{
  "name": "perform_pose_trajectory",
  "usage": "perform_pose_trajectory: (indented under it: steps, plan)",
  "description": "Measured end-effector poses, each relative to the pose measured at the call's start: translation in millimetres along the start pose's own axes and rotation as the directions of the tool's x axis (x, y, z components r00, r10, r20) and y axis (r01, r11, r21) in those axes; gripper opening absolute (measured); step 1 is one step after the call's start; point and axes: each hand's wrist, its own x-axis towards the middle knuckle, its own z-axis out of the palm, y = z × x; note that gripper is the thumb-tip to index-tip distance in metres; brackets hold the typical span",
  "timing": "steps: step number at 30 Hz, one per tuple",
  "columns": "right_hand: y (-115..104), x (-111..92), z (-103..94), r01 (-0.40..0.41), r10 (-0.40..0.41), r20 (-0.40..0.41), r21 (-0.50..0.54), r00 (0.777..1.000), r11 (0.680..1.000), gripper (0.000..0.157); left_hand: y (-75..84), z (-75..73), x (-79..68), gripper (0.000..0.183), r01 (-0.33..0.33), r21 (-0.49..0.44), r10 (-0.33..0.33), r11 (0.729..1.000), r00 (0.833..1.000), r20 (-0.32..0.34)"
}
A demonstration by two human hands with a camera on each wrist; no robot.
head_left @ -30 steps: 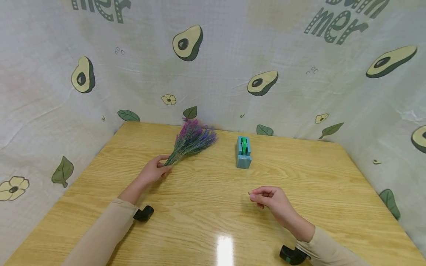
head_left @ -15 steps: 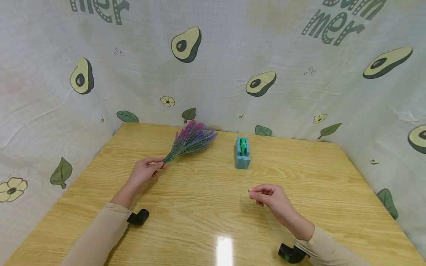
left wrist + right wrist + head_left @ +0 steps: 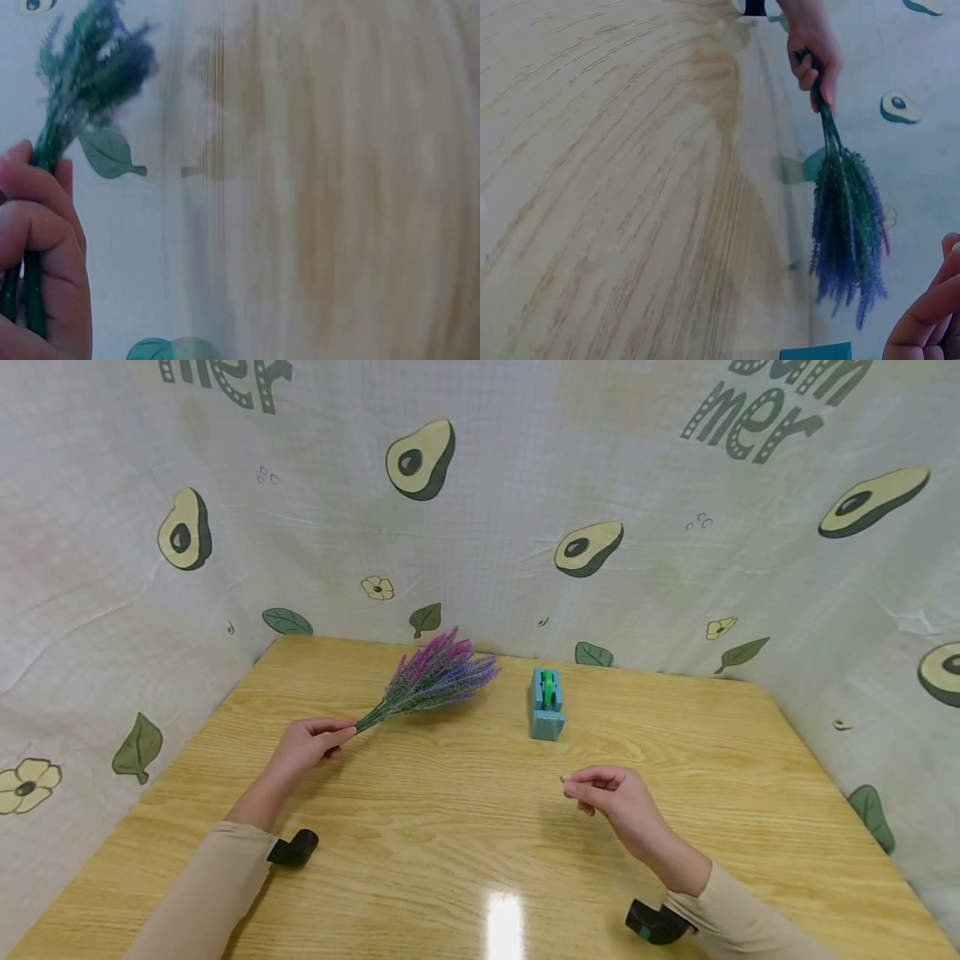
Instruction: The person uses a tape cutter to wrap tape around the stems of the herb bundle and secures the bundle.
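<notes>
My left hand (image 3: 303,747) grips the green stems of a bunch of lavender-like flowers (image 3: 435,677), above the left part of the table. The purple and violet heads fan out toward the back and right. Green stem ends show in the left wrist view below the curled fingers (image 3: 52,232). Farther right and nearer the front, my right hand (image 3: 618,797) hovers over the table with fingers loosely bent and thumb close to the index fingertip; no object shows between them. In the right wrist view, the flowers (image 3: 847,225) hang from the left hand.
A blue tape dispenser (image 3: 547,727) with a green roll core (image 3: 548,687) stands at the back middle of the wooden table (image 3: 450,827). Behind and beside the table hangs a pale cloth (image 3: 495,485) printed with avocados and leaves.
My left hand has drawn the flowers back to the left, and the flower heads have spread to the right. The right hand has risen slightly in the view.
</notes>
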Motion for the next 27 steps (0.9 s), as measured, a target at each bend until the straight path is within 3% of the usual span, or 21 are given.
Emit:
perform_pose_trajectory:
  steps: [7, 12, 19, 27]
  plan:
    - [-6.7, 0.4, -3.7, 0.083, -0.083, 0.023, 0.023, 0.996, 0.996, 0.016, -5.6, -13.1, -0.6, 0.036, -0.03, 0.0, 0.03, 1.0, 0.994, 0.102]
    - [-11.7, 1.3, -5.6, 0.096, -0.097, 0.021, 0.044, 0.995, 0.994, 0.015, -7.0, -21.5, -3.0, 0.037, -0.071, 0.018, 0.066, 0.997, 0.982, 0.176]
    - [-18.5, 2.0, -7.6, 0.094, -0.094, -0.009, 0.078, 0.996, 0.993, 0.018, -11.1, -30.4, -2.4, 0.02, -0.115, 0.035, 0.099, 0.993, 0.947, 0.304]
    - [-24.1, 1.2, -9.7, 0.112, -0.111, -0.021, 0.099, 0.994, 0.989, 0.017, -7.8, -20.7, 0.2, 0.032, -0.105, 0.114, 0.052, 0.988, 0.917, 0.395]
